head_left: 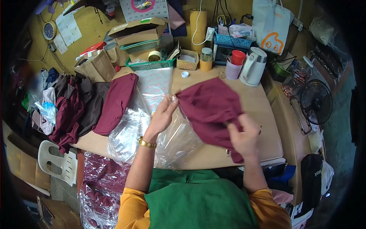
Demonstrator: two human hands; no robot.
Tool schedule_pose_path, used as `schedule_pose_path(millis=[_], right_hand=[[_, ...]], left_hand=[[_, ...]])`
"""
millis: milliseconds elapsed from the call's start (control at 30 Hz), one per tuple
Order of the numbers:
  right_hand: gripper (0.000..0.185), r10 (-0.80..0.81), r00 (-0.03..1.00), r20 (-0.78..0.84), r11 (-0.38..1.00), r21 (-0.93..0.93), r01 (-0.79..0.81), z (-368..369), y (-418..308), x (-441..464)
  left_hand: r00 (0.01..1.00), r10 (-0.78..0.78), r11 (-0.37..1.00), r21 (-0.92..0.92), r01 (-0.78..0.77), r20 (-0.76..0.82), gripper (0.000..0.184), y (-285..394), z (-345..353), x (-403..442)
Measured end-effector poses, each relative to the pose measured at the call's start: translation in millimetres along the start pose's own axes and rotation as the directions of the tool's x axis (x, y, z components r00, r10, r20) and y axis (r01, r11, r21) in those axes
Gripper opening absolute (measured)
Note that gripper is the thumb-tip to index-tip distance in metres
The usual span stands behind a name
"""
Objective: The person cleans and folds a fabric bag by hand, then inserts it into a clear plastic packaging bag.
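A maroon garment point(209, 110), partly folded, is held up over the table between my hands. My left hand point(164, 114), with a gold watch at its wrist, pinches the garment's upper left corner. Shiny clear plastic shows at those fingertips; whether it is gripped too, I cannot tell. Below them a clear plastic bag point(177, 143) spreads over the table. My right hand point(244, 135), slightly blurred, is closed on the garment's lower right side. Left of my left hand lie more crumpled clear plastic point(129, 131) and a folded maroon garment point(116, 105).
Maroon and dark clothes point(72, 103) hang over the table's left edge. Along the back stand a green basket point(152, 65), a jar point(206, 63), a red cup point(238, 57) and a white kettle point(254, 66). Plastic-wrapped maroon cloth point(101, 183) sits below left; a fan point(316, 101) stands right.
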State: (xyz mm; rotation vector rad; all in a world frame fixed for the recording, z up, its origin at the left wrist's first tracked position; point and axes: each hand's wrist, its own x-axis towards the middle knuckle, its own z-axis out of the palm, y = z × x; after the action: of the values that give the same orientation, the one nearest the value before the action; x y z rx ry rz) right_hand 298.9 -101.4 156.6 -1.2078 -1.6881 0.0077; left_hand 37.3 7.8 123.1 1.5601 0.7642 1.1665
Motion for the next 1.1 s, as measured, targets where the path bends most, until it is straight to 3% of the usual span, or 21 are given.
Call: schedule_pose_path(millis=[133,200,267,333,367,400,433,467,500,533,567,600,633,667,700,733,833,867,933,1067,1100], right_hand=[[0.02,-0.104,0.952,0.289,0.994,-0.005,0.11,40,0,-10],[0.019,-0.109,0.9,0.422,0.991,-0.021,0.13,53,2,-12],[0.019,-0.114,0.906,0.408,0.993,0.027,0.113,67,6,-8],[0.025,-0.025,0.918,0.397,0.999,0.03,0.014,85,19,-11],[0.025,-0.056,0.935,0.351,0.997,0.071,0.034,86,24,-14],[0.025,-0.087,0.949,0.302,0.992,0.11,0.056,85,24,-12],[0.023,-0.017,0.948,0.318,0.999,0.046,0.003,79,25,-8],[0.022,0.053,0.943,0.33,0.999,-0.019,-0.049,69,25,-4],[0.023,0.207,0.889,0.409,0.978,-0.113,-0.176,47,15,1],[0.025,0.247,0.884,0.398,0.968,-0.134,-0.21,32,17,-1],[0.027,0.329,0.841,0.43,0.943,-0.195,-0.269,14,18,0],[0.027,0.242,0.901,0.361,0.965,-0.186,-0.185,2,27,-5],[0.027,0.355,0.863,0.36,0.925,-0.266,-0.269,-14,22,-3],[0.028,0.292,0.912,0.289,0.946,-0.229,-0.23,-23,31,-8],[0.028,0.35,0.909,0.228,0.917,-0.28,-0.283,-32,27,-9],[0.029,0.405,0.9,0.161,0.882,-0.327,-0.338,-43,21,-8],[0.021,0.388,0.922,0.015,0.886,-0.284,-0.368,-63,27,-13],[0.021,0.389,0.921,0.01,0.884,-0.287,-0.37,-65,29,-14],[0.037,0.351,0.927,-0.131,0.929,-0.077,-0.362,-67,33,-15],[0.035,0.287,0.922,-0.258,0.954,-0.005,-0.299,-67,36,-17],[0.035,0.292,0.92,-0.261,0.953,-0.007,-0.304,-69,35,-18]], left_hand=[[0.983,0.182,0.983,0.044,-0.18,-0.038,0.02,7,-1,3],[0.979,0.2,0.977,-0.073,-0.202,-0.033,0.012,16,9,2],[0.973,0.137,0.976,0.141,-0.164,0.186,0.017,44,27,-11],[0.883,0.111,0.924,0.28,-0.261,0.455,0.023,53,51,-18],[0.847,0.21,0.843,0.348,-0.41,0.489,0.024,53,63,-25],[0.847,0.211,0.843,0.348,-0.411,0.489,0.024,52,61,-24],[0.855,0.402,0.666,0.535,-0.519,0.328,0.027,48,55,-22],[0.776,0.599,0.453,0.716,-0.531,0.197,0.03,41,48,-21],[0.899,0.431,0.668,0.696,-0.264,-0.073,0.035,30,29,-23],[0.96,0.07,0.731,0.669,0.135,-0.27,0.03,32,8,-24],[0.954,0.067,0.838,0.536,0.105,-0.293,0.034,5,-13,-24],[0.952,0.069,0.837,0.537,0.107,-0.298,0.034,-9,-20,-27],[0.973,-0.055,0.905,0.4,0.143,-0.223,0.038,-17,-23,-31],[0.978,-0.167,0.947,0.257,0.195,-0.124,0.042,-23,-26,-34],[0.93,-0.356,0.836,0.412,0.362,-0.094,0.045,-15,-25,-32],[0.931,-0.355,0.838,0.411,0.36,-0.091,0.045,-17,-22,-34],[0.949,-0.313,0.938,-0.145,0.314,0.033,0.04,-43,-6,-45],[0.95,-0.311,0.938,-0.145,0.313,0.039,0.04,-56,1,-47],[0.967,0.074,0.925,0.347,-0.157,0.242,0.04,-74,22,-51],[0.926,-0.023,0.818,0.54,-0.2,0.378,0.056,-90,55,-64],[0.959,-0.091,0.902,0.43,-0.035,0.269,0.065,-91,57,-66]])
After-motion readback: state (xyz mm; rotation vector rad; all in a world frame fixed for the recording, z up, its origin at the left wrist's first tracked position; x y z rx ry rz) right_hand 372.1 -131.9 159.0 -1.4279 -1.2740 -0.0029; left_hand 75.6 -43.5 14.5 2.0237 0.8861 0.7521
